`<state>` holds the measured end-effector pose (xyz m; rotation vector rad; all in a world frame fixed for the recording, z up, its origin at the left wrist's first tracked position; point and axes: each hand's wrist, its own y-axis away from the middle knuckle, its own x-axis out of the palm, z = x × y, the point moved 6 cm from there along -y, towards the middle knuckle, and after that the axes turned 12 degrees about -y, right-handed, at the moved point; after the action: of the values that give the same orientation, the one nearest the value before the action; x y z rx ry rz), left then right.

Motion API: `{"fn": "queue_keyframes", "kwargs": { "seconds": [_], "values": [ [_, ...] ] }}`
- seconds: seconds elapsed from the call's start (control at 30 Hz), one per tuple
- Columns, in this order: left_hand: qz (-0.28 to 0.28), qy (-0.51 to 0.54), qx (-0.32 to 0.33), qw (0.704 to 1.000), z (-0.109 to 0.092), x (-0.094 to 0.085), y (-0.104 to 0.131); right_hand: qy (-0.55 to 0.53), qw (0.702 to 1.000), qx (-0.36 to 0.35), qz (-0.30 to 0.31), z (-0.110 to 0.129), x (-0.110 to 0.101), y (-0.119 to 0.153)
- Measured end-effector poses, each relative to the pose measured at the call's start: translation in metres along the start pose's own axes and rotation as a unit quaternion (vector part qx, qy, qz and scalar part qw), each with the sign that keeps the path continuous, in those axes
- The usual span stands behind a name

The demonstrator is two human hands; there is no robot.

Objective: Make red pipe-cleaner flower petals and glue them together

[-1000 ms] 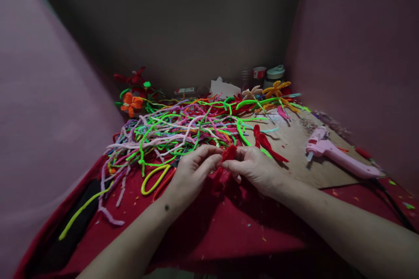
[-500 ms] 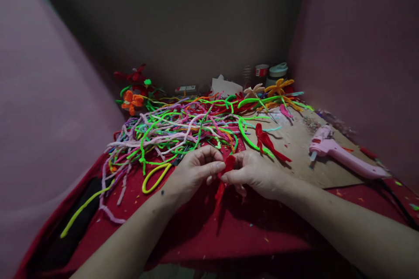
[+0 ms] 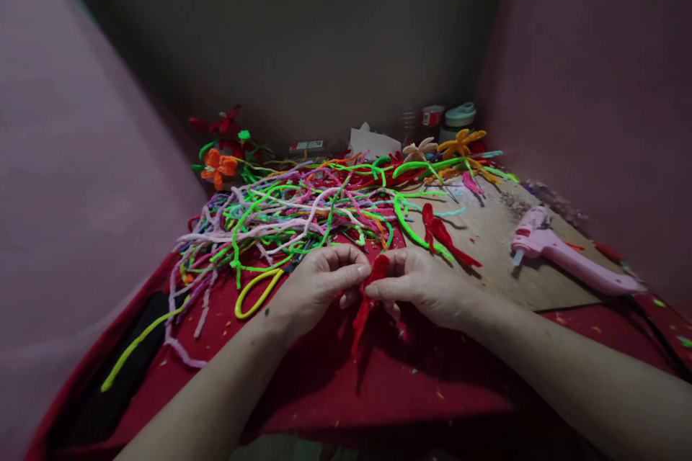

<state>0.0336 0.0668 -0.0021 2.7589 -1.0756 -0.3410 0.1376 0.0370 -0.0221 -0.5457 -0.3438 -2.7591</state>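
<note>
Between my two hands is a red pipe cleaner piece (image 3: 361, 324), bent into a loop at its top with ends hanging toward the table's front. My left hand (image 3: 329, 281) pinches it from the left with thumb and forefinger. From the right, my right hand (image 3: 414, 281) grips the same piece near its looped top, fingers closed. Just left of my left hand lies a pair of scissors with a yellow handle (image 3: 259, 295), its blades partly hidden. A similar red pipe cleaner piece (image 3: 446, 238) rests on the cardboard beyond my right hand.
A tangled heap of coloured pipe cleaners (image 3: 292, 209) spreads behind my hands. A pink glue gun (image 3: 567, 252) lies on the cardboard (image 3: 502, 281) at right. An orange flower (image 3: 219, 168) and a yellow flower (image 3: 461, 145) sit farther back. A lidded bottle (image 3: 459, 117) stands near the wall.
The red piece's hanging ends have swung slightly left and up. Both hands keep their pinch in nearly the same place.
</note>
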Motion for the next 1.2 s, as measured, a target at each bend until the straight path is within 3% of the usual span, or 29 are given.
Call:
{"fn": "queue_keyframes", "kwargs": {
  "seconds": [0.13, 0.33, 0.5, 0.57, 0.63, 0.7, 0.77, 0.87, 1.07, 1.2],
  "values": [
    [-0.005, 0.018, 0.003, 1.0, 0.001, -0.001, -0.001, 0.006, 0.998, -0.062, -0.028, 0.001, -0.008, -0.001],
    [-0.029, 0.044, 0.016, 0.999, -0.002, -0.003, 0.002, -0.064, 0.995, -0.073, 0.009, -0.001, -0.007, -0.004],
    [-0.093, -0.062, 0.068, 0.991, -0.012, -0.008, 0.009, -0.09, 0.994, -0.068, 0.007, -0.002, -0.007, -0.004],
    [-0.14, -0.16, 0.104, 0.972, -0.018, -0.01, 0.013, -0.083, 0.994, -0.075, 0.002, 0.0, -0.006, -0.003],
    [-0.18, -0.265, 0.162, 0.933, -0.026, -0.008, 0.018, -0.067, 0.995, -0.075, -0.005, 0.002, -0.006, -0.002],
    [-0.199, -0.341, 0.219, 0.892, -0.032, -0.004, 0.022, -0.06, 0.996, -0.063, -0.02, 0.002, -0.005, -0.002],
    [-0.198, -0.369, 0.233, 0.878, -0.032, 0.0, 0.024, -0.071, 0.995, -0.054, -0.037, 0.003, -0.006, -0.001],
    [-0.182, -0.353, 0.186, 0.899, -0.027, -0.001, 0.021, -0.08, 0.994, -0.054, -0.057, 0.003, -0.007, -0.001],
    [-0.21, -0.251, 0.11, 0.939, -0.021, -0.011, 0.019, -0.11, 0.985, -0.096, -0.089, 0.003, -0.019, -0.004],
    [-0.059, -0.216, 0.023, 0.974, -0.01, 0.002, 0.011, -0.128, 0.982, -0.106, -0.092, 0.003, -0.022, -0.005]
  ]
}}
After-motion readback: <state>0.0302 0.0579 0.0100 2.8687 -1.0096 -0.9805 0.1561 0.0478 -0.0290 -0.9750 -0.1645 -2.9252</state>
